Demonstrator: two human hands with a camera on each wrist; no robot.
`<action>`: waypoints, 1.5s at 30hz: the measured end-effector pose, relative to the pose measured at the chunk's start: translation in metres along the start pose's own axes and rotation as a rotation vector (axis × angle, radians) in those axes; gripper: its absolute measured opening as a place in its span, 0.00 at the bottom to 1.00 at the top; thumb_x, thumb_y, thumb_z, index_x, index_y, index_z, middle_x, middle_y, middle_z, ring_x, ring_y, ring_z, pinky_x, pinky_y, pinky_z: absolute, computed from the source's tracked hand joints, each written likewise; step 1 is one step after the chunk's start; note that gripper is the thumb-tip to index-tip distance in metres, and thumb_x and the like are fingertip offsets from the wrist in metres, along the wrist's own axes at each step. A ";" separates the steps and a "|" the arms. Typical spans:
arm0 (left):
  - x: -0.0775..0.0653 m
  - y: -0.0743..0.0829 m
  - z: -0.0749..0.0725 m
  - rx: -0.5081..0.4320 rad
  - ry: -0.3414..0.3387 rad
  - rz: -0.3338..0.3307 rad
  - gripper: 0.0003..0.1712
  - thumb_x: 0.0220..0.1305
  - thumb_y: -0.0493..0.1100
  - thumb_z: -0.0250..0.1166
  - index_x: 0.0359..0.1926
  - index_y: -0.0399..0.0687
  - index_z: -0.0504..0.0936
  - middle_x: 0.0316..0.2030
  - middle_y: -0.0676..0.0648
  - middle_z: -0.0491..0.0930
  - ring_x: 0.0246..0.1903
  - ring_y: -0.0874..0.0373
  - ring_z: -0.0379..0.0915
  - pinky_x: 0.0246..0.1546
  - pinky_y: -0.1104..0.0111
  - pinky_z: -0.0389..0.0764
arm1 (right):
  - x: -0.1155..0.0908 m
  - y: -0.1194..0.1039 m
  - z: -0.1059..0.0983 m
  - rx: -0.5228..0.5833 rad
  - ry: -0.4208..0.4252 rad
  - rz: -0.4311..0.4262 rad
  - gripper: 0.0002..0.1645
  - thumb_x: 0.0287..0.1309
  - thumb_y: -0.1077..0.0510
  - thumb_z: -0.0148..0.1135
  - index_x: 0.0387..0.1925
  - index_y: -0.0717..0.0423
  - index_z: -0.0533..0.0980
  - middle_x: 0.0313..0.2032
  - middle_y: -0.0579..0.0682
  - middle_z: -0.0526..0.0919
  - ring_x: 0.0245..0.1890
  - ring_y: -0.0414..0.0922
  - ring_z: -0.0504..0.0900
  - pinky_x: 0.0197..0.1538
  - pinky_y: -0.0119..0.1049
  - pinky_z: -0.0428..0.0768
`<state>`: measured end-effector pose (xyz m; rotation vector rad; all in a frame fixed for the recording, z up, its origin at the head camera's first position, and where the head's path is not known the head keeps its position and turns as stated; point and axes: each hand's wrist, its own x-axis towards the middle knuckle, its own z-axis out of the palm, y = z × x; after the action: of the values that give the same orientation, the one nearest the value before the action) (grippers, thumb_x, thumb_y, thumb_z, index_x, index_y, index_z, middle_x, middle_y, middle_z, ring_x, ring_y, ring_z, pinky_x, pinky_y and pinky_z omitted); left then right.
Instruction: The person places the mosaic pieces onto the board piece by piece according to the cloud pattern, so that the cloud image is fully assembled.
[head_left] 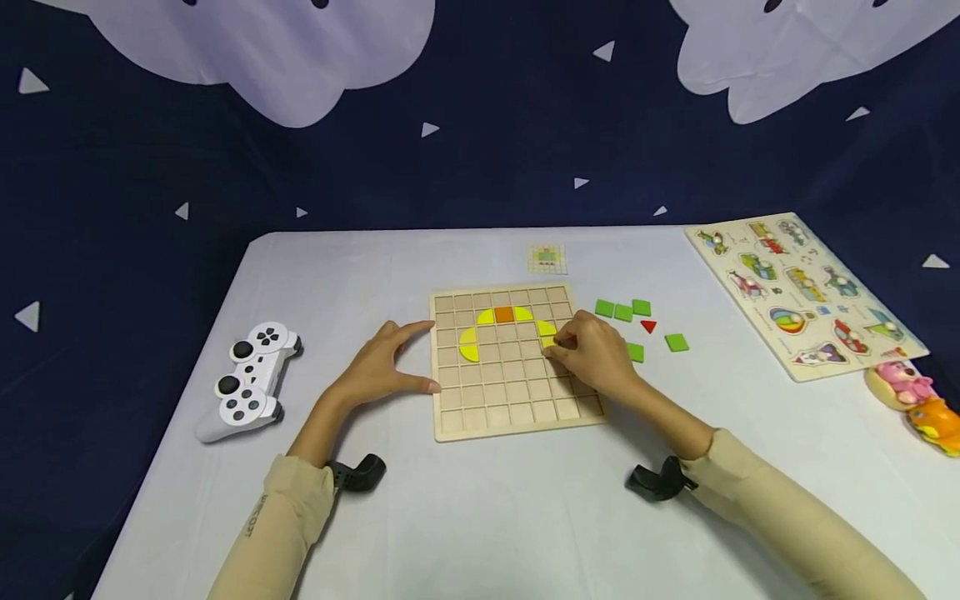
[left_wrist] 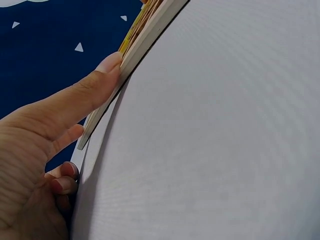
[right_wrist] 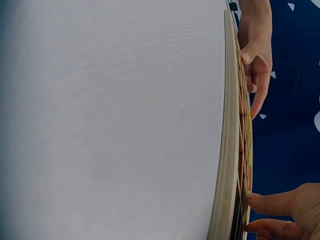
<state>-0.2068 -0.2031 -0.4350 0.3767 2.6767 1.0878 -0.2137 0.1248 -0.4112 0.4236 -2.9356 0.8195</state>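
Note:
A wooden grid board (head_left: 517, 400) lies flat on the table. My left hand (head_left: 382, 362) touches its left edge with outstretched thumb and index finger, while the thumb (left_wrist: 87, 95) rests against the rim in the left wrist view. Over the board's right side, my right hand (head_left: 596, 350) pinches a yellow quarter-circle tile (head_left: 548, 342), partly hidden by the fingertips. Just above it sits another yellow tile (head_left: 547, 327). An orange square (head_left: 504, 314) lies between two yellow quarter-circles (head_left: 486, 317) near the top, and two more yellow tiles (head_left: 468, 344) lie at left.
Several green squares (head_left: 623, 312) and a red triangle (head_left: 648, 327) lie right of the board. A small pattern card (head_left: 547, 259) is behind it. The white game controller (head_left: 251, 383) lies left; a picture puzzle board (head_left: 810, 292) and small toys (head_left: 903, 385) are at far right.

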 end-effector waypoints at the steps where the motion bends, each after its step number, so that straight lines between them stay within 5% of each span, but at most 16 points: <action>1: 0.000 0.000 0.000 0.000 0.000 -0.002 0.59 0.39 0.58 0.82 0.74 0.57 0.64 0.36 0.46 0.60 0.35 0.53 0.58 0.35 0.63 0.61 | 0.000 0.000 0.000 0.006 0.001 -0.002 0.12 0.50 0.58 0.76 0.32 0.64 0.86 0.29 0.52 0.77 0.29 0.47 0.74 0.33 0.38 0.70; 15: -0.002 -0.001 0.001 0.004 0.006 0.006 0.59 0.40 0.59 0.82 0.74 0.57 0.64 0.37 0.46 0.60 0.35 0.53 0.59 0.36 0.62 0.62 | -0.006 0.004 -0.008 -0.006 0.008 0.001 0.17 0.51 0.56 0.75 0.41 0.63 0.86 0.30 0.52 0.77 0.29 0.45 0.73 0.31 0.37 0.69; 30: -0.001 0.001 0.000 0.014 0.002 0.014 0.59 0.40 0.59 0.82 0.74 0.57 0.64 0.37 0.46 0.60 0.35 0.53 0.59 0.36 0.62 0.62 | -0.027 0.054 -0.040 -0.009 0.035 -0.068 0.16 0.52 0.62 0.74 0.44 0.65 0.84 0.31 0.54 0.73 0.30 0.46 0.68 0.32 0.38 0.66; 37: -0.001 0.001 0.000 0.015 0.006 0.005 0.59 0.40 0.58 0.82 0.74 0.57 0.64 0.37 0.46 0.60 0.35 0.53 0.58 0.36 0.62 0.62 | -0.037 0.069 -0.051 -0.100 0.073 -0.120 0.17 0.50 0.63 0.74 0.43 0.65 0.85 0.31 0.53 0.74 0.28 0.44 0.67 0.32 0.39 0.68; 45: -0.002 0.001 0.000 0.004 0.002 -0.005 0.59 0.40 0.58 0.82 0.74 0.57 0.64 0.37 0.46 0.60 0.36 0.53 0.58 0.36 0.63 0.62 | -0.042 0.083 -0.060 -0.104 0.001 -0.079 0.17 0.51 0.61 0.73 0.42 0.67 0.84 0.33 0.54 0.75 0.31 0.45 0.70 0.35 0.42 0.69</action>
<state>-0.2046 -0.2034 -0.4341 0.3690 2.6807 1.0820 -0.1973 0.2341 -0.4064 0.5279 -2.9225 0.6545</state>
